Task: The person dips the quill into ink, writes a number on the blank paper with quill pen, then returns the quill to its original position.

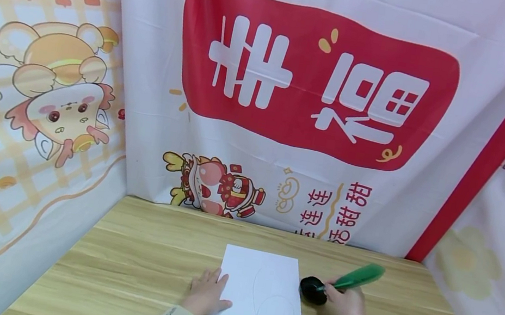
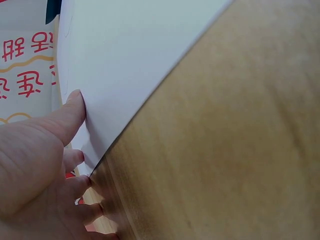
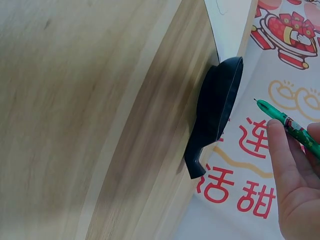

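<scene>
A white sheet of paper lies on the wooden table with a faint round outline and a longer curved line drawn on it. My left hand rests spread at its left edge, thumb on the paper and other fingers along the edge and the wood. In my right hand is a green pen with a patterned barrel, held between thumb and fingers, its dark tip bare. Just right of the paper sits a small black pan with a short, bent handle; from the head view the pen's tip overlaps it.
Behind the wooden table hangs a white cloth with a large red printed panel. More printed cloth stands along the left side and the right side, close to the table's edges.
</scene>
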Tool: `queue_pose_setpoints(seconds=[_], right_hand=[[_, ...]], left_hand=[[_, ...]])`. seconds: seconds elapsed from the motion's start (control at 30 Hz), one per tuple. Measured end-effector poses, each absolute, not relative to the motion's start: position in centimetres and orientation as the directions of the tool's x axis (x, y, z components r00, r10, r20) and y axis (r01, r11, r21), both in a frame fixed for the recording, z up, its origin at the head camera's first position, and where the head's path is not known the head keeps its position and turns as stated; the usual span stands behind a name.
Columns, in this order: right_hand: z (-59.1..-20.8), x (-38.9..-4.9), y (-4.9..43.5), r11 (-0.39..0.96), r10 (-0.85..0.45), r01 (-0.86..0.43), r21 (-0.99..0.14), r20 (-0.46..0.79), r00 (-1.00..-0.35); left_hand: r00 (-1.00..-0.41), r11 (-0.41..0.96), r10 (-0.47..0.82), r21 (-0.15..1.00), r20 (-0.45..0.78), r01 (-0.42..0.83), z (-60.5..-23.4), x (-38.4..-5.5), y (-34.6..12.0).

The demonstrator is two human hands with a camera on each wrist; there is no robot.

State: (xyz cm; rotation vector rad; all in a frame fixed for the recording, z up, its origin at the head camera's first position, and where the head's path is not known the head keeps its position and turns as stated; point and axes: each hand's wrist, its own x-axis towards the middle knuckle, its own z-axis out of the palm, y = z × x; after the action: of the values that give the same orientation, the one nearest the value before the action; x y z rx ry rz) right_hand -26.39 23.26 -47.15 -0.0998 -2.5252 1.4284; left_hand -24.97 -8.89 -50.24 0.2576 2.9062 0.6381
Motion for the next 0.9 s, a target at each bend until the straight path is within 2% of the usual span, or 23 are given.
queue_pose_setpoints(seconds=[0.3,0.9], right_hand=[[-46.9,-26.2,24.2,0.497,0.188,-0.035,-0.867,0.147,-0.971],[-46.6,-25.8,25.3,0.562,0.195,-0.071,-0.824,0.215,-0.957]], left_hand=[[-0.972,0.888,0.204,0.441,-0.121,0.131,-50.3,-24.9,-8.9],[-0.972,0.892,0.2,0.434,-0.122,0.129,-50.1,-24.8,-8.9]])
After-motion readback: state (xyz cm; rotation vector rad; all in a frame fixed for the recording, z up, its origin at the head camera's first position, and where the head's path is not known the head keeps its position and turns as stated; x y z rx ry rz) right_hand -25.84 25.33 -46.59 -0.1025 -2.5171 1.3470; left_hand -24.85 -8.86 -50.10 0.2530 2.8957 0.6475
